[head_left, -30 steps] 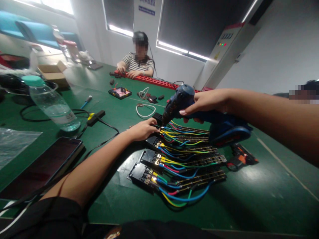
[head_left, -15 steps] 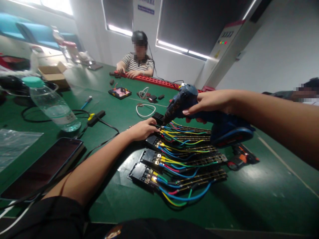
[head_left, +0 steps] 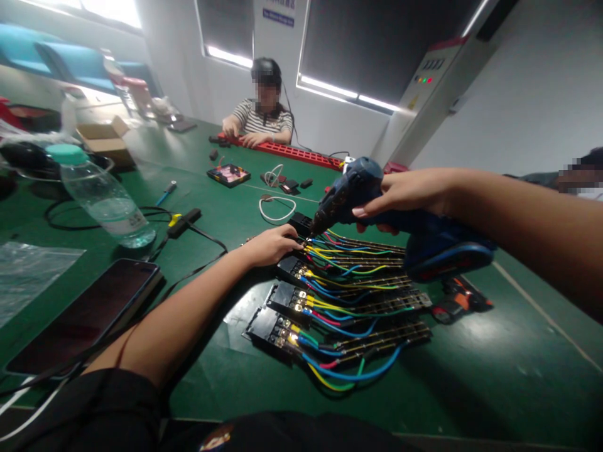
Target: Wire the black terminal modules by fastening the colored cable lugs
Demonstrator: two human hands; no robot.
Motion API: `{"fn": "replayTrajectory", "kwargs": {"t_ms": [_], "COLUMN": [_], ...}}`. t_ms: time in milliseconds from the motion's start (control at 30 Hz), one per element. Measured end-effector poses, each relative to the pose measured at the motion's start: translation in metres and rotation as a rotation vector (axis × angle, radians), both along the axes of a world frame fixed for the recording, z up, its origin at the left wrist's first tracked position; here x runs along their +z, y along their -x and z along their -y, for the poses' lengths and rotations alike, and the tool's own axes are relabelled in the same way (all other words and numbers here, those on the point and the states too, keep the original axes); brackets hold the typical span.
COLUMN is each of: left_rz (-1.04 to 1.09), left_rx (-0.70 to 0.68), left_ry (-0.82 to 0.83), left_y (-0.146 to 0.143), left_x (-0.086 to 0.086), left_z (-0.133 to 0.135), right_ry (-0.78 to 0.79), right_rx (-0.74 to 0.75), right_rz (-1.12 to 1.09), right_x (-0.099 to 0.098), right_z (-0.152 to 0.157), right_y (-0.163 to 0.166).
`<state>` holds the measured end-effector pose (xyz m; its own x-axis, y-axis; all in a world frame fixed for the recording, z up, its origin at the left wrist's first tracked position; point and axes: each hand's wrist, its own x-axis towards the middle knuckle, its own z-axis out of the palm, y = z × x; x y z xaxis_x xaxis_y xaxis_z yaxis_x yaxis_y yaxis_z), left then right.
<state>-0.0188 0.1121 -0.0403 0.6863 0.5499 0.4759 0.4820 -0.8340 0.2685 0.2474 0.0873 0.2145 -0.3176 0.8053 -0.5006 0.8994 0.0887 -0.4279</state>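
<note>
My right hand [head_left: 400,194] grips a blue cordless drill [head_left: 362,182], its fingers wrapped round the handle. The drill slants down to the left, and its tip is close to the far end of a row of black terminal blocks [head_left: 266,323]. Beside that tip is my left hand [head_left: 271,246], fingers bent and closed at one of the blocks; what is pinched under the fingertips is hidden. Yellow, green, blue and red wires [head_left: 339,307] run from the blocks to black strips with metal contacts [head_left: 391,339] on the right.
On the left are a water bottle [head_left: 106,204], a phone [head_left: 85,314], black cables and a plastic bag [head_left: 32,276]. An orange-and-black tool [head_left: 464,298] lies on the right. Across the green table [head_left: 207,376], a person [head_left: 264,116] handles a red slotted rail [head_left: 296,152].
The drill and my right hand have shifted slightly to the right, its tip drawn back a little from the block. My left hand stays at the same spot. The view has moved slightly.
</note>
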Motion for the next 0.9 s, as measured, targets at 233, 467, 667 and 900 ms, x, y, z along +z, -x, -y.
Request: {"fn": "replayTrajectory", "kwargs": {"t_ms": [233,467,667,900], "left_rz": [0.018,-0.035,-0.075,-0.001], "left_rx": [0.007,0.024,0.037,0.002], "left_ry": [-0.011,-0.015,-0.029,-0.084], "left_y": [0.0025,0.0026,0.0026,0.0028], "left_x": [-0.0038,-0.0011,0.0006,-0.0048], "left_z": [-0.0021,-0.0015,0.0003,-0.0024], "right_ry": [-0.002,0.031,0.057,0.045], "right_rx": [-0.021,-0.014,-0.023,0.004], "right_rz": [0.014,-0.025,-0.011,0.003], "right_x": [0.0016,0.0004,-0.0025,-0.0051], "right_z": [0.0035,0.0044,0.0044,0.0007], "right_y": [0.0008,0.0029,0.0024,-0.0016]}}
